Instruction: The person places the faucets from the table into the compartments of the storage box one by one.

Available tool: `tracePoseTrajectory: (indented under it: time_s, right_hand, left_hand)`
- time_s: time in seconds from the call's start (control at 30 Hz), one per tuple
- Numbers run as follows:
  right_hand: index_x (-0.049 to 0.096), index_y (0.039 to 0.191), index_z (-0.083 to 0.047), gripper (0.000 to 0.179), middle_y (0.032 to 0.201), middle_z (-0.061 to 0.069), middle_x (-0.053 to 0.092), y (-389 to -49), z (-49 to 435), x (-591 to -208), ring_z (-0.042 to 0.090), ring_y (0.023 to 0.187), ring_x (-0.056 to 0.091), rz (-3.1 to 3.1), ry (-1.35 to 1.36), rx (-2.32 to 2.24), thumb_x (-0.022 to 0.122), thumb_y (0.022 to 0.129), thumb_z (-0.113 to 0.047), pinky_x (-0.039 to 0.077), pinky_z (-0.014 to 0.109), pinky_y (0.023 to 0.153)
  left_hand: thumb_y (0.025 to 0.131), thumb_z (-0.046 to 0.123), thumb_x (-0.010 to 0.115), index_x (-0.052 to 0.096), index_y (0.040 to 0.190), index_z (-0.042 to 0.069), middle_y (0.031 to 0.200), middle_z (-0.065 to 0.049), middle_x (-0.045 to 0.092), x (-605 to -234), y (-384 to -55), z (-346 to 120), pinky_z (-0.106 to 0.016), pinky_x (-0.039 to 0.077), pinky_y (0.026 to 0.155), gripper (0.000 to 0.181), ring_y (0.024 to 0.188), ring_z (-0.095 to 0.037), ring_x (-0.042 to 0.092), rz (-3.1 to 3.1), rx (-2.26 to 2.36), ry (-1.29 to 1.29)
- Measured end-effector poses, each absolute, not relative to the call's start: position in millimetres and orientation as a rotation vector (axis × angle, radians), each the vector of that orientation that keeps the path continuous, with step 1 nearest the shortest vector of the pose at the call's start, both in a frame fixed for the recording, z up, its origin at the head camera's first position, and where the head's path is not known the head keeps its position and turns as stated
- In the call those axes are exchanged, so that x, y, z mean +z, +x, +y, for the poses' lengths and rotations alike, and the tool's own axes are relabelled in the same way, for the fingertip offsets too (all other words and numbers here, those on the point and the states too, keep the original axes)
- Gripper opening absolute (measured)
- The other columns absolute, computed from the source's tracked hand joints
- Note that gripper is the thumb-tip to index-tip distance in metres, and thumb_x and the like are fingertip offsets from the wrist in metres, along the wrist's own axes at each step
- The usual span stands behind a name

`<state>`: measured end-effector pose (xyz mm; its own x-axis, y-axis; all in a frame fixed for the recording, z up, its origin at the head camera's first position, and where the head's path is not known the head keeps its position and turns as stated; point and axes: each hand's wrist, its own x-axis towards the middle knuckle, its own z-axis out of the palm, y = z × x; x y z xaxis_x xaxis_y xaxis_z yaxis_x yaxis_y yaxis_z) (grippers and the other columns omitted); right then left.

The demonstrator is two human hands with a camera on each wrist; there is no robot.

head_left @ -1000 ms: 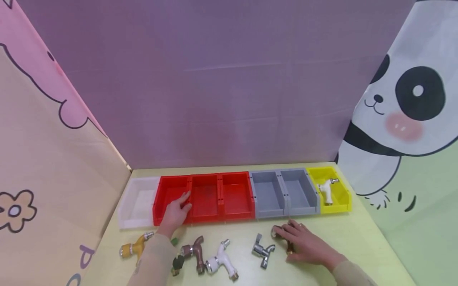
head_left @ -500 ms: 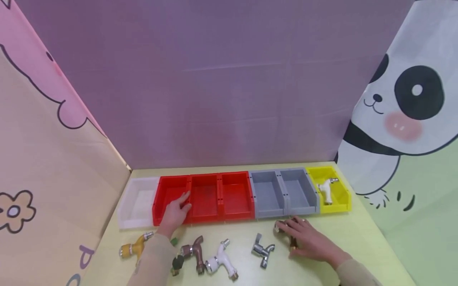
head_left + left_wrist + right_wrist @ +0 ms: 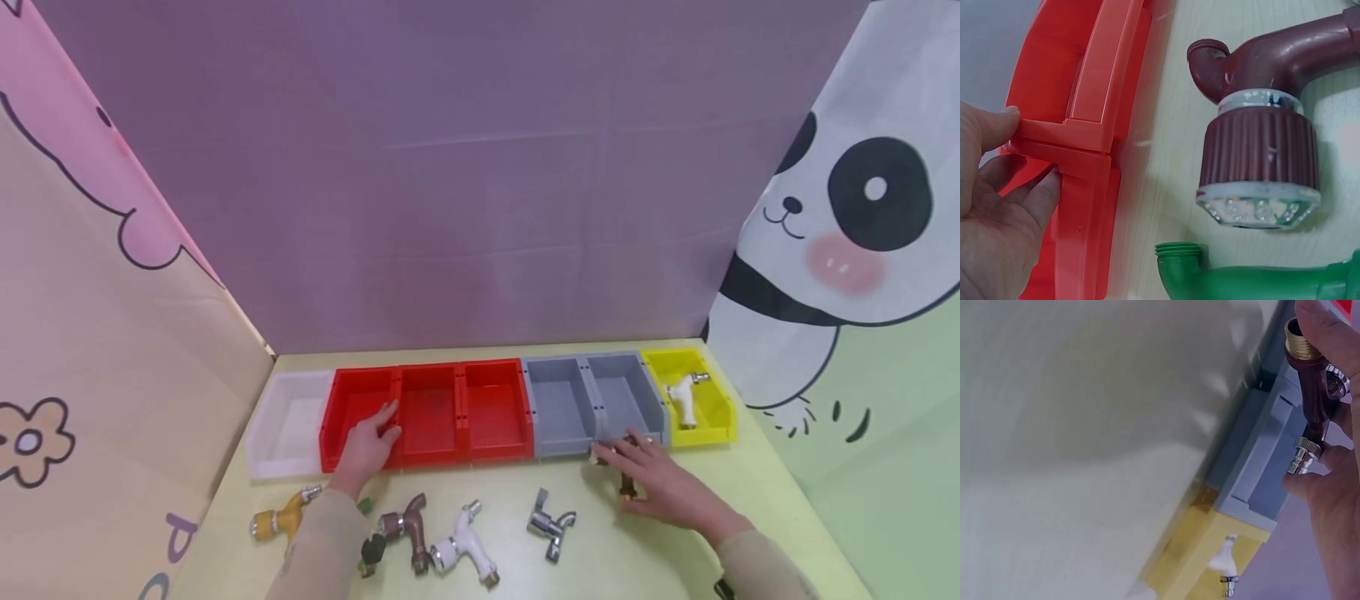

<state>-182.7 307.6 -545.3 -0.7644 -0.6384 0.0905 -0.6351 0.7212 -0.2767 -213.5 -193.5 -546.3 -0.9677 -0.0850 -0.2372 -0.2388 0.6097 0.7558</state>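
Observation:
My right hand grips a dark brown faucet, lifted just in front of the right grey bin. In the right wrist view its brass threaded end and silver nozzle stick out from between my fingers. My left hand rests at the divider between the left and middle red bins. In the left wrist view its thumb and fingers pinch the bins' adjoining walls from either side. Near the left forearm lie another brown faucet and a green faucet, partly hidden by the sleeve in the head view.
A white bin ends the row at left. The yellow bin at right holds a white faucet. On the table lie a yellow faucet, a white faucet, a chrome faucet and a black-handled faucet.
My right hand has moved forward and slightly right with the brown faucet, from the table up to the grey bin's front edge. The left hand has stayed in place.

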Motion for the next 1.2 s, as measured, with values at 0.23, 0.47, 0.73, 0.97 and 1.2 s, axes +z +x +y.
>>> tracePoseTrajectory:
  time_s: [0.23, 0.47, 0.73, 0.97, 1.2]
  right_hand:
    - [0.047, 0.155, -0.023, 0.096, 0.151, 0.017, 0.052, -190, 314, -540, 0.055, 0.139, 0.039, 2.994, -1.194, -0.434, 0.094, 0.071, -0.028, 0.035, 0.075, 0.105]
    - [0.043, 0.157, -0.025, 0.097, 0.150, 0.016, 0.053, -199, 320, -534, 0.053, 0.138, 0.040, 3.010, -1.188, -0.371, 0.093, 0.073, -0.029, 0.034, 0.075, 0.106]
    - [0.040, 0.158, -0.028, 0.096, 0.154, 0.016, 0.049, -211, 326, -523, 0.052, 0.144, 0.032, 2.980, -1.098, -0.375, 0.091, 0.077, -0.029, 0.029, 0.075, 0.110]
    - [0.037, 0.160, -0.031, 0.096, 0.159, 0.014, 0.043, -219, 329, -514, 0.051, 0.149, 0.024, 2.954, -1.025, -0.358, 0.089, 0.080, -0.029, 0.025, 0.074, 0.113]
    - [0.040, 0.158, -0.026, 0.097, 0.156, 0.016, 0.046, -227, 331, -515, 0.053, 0.147, 0.026, 2.991, -1.072, -0.374, 0.092, 0.076, -0.026, 0.026, 0.079, 0.108]
  left_hand:
    - [0.103, 0.020, 0.062, 0.035, 0.160, 0.026, 0.166, -0.011, 0.032, -546, -215, -194, -0.039, 0.059, 0.091, 0.063, 0.146, -0.043, 0.035, 2.637, 1.305, -0.274]
    - [0.104, 0.021, 0.061, 0.034, 0.160, 0.027, 0.167, -0.010, 0.031, -545, -214, -194, -0.045, 0.055, 0.099, 0.062, 0.149, -0.043, 0.032, 2.654, 1.289, -0.258]
    - [0.104, 0.020, 0.061, 0.035, 0.160, 0.026, 0.166, -0.011, 0.031, -545, -214, -194, -0.034, 0.057, 0.086, 0.062, 0.147, -0.042, 0.034, 2.654, 1.288, -0.256]
    - [0.103, 0.019, 0.061, 0.035, 0.160, 0.026, 0.166, -0.011, 0.032, -547, -214, -194, -0.035, 0.058, 0.084, 0.062, 0.145, -0.042, 0.037, 2.656, 1.286, -0.256]
    - [0.103, 0.020, 0.062, 0.035, 0.160, 0.026, 0.166, -0.012, 0.032, -547, -214, -194, -0.032, 0.058, 0.084, 0.063, 0.144, -0.042, 0.038, 2.649, 1.293, -0.264]
